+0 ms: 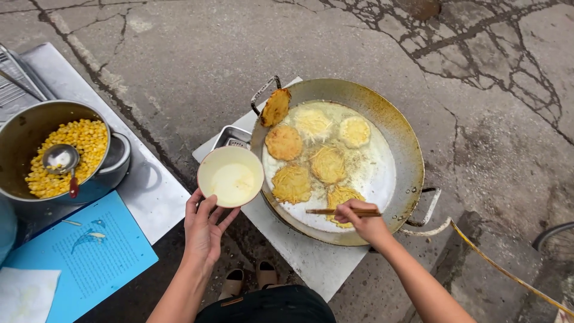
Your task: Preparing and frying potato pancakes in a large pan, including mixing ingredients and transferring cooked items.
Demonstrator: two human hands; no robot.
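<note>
My left hand [205,225] holds a small pale bowl [231,176] with a thin layer of batter, just left of a wide metal frying pan [402,137]. My right hand [363,220] grips wooden chopsticks [335,211] lying level over the pan's near edge, beside the nearest fritter [339,197]. Several round yellow fritters float in the oil, among them one in the middle [327,164] and a browner one [283,142]. Another browned fritter [275,107] leans on the pan's far left rim.
A metal bowl of corn kernels [70,154] with a ladle [61,160] sits on the steel table [152,191] at left. A blue sheet [89,254] and white paper [24,296] lie near it. A small steel tray [232,138] sits behind the bowl. Cracked pavement surrounds everything.
</note>
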